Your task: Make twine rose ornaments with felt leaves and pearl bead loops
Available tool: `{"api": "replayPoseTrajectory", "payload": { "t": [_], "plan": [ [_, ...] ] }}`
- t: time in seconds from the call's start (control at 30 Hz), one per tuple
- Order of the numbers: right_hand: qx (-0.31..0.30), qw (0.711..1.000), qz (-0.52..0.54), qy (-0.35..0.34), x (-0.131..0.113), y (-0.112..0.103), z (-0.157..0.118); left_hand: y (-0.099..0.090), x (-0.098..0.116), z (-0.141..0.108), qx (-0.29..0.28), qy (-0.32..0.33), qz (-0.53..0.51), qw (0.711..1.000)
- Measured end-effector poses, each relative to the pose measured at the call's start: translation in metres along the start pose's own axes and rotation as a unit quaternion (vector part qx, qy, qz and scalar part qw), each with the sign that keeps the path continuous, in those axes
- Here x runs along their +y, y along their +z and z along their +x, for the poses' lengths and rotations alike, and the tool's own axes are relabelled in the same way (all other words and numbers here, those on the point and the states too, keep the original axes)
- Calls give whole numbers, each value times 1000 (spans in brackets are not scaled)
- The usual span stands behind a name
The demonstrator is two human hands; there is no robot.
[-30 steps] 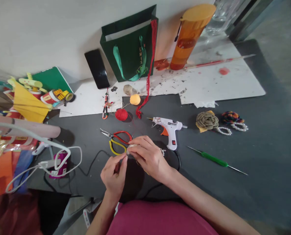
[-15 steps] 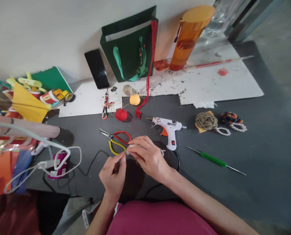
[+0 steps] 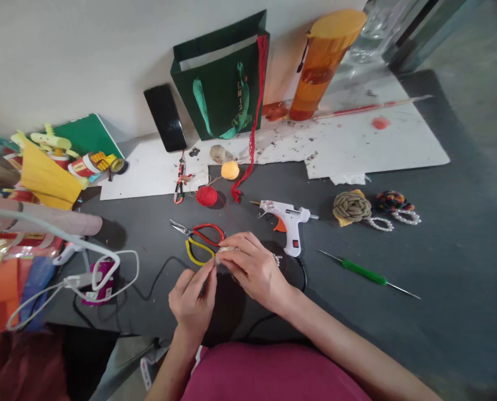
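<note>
My right hand (image 3: 254,270) is closed around a small whitish piece (image 3: 222,255), mostly hidden by the fingers. White beads (image 3: 277,259) peek out past its knuckles. My left hand (image 3: 193,295) has thumb and forefinger pinched together at the left end of that piece; whatever lies between those fingertips is too small to make out. Just beyond both hands lie scissors (image 3: 206,234) with one red and one yellow handle. A white glue gun (image 3: 288,217) with an orange trigger rests on the table behind my right hand.
A green-handled double-ended hook (image 3: 363,271) lies at right, below two yarn flowers (image 3: 352,207) with bead loops. Red yarn (image 3: 206,195) and yellow yarn (image 3: 230,170) sit behind the scissors. A green bag (image 3: 223,83), phone (image 3: 165,118) and orange bottle (image 3: 319,72) stand at the back. Cables (image 3: 118,262) run left.
My left fingertips have shifted slightly, the thumb tip now closer up against the whitish piece. My right hand stays almost still, and the things on the table have not moved.
</note>
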State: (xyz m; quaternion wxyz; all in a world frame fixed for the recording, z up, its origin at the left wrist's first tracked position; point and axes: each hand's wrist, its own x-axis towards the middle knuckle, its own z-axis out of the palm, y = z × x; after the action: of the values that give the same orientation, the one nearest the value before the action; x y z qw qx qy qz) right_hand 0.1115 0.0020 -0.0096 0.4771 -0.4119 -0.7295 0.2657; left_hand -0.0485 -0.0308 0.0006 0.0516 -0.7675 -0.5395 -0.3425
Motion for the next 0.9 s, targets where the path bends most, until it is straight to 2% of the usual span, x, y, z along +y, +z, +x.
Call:
{"api": "replayPoseTrajectory", "payload": {
  "t": [0.27, 0.33, 0.37, 0.4, 0.43, 0.47, 0.53, 0.57, 0.6, 0.63, 0.67, 0.73, 0.9],
  "plan": [
    [-1, 1000, 0, 0, -1, 0, 0, 1, -1, -4, 3, -26, -13, 1000],
    [-1, 1000, 2, -1, -1, 0, 0, 0, 1, -4, -7, -74, -57, 996],
    [-2, 1000, 3, -1, -1, 0, -1, 0, 1, -4, -16, -128, -98, 987],
    [-3, 1000, 3, -2, -1, 0, -1, -1, 2, -3, -23, -202, -156, 967],
    [-3, 1000, 4, -2, 0, 0, -1, -2, 2, -1, -31, -292, -231, 927],
    [-3, 1000, 4, -2, 0, 0, -1, -3, 2, 2, -40, -387, -316, 865],
    [-4, 1000, 4, 2, 0, 0, -2, -5, -1, 8, -58, -537, -470, 698],
    [-3, 1000, 4, 4, 0, 0, -2, -6, -2, 11, -68, -582, -522, 619],
    [-4, 1000, 4, 5, 0, 0, -2, -7, -4, 14, -79, -610, -554, 561],
    [-4, 1000, 5, 6, 1, 0, -1, -8, -6, 16, -86, -627, -570, 524],
    [-5, 1000, 5, 5, 1, 0, -1, -9, -7, 17, -86, -635, -576, 507],
    [-4, 1000, 5, 2, 1, 1, -1, -9, -8, 16, -85, -638, -578, 502],
    [-4, 1000, 2, 0, 0, 1, -1, -5, -7, 9, -53, -616, -574, 537]
  ]
}}
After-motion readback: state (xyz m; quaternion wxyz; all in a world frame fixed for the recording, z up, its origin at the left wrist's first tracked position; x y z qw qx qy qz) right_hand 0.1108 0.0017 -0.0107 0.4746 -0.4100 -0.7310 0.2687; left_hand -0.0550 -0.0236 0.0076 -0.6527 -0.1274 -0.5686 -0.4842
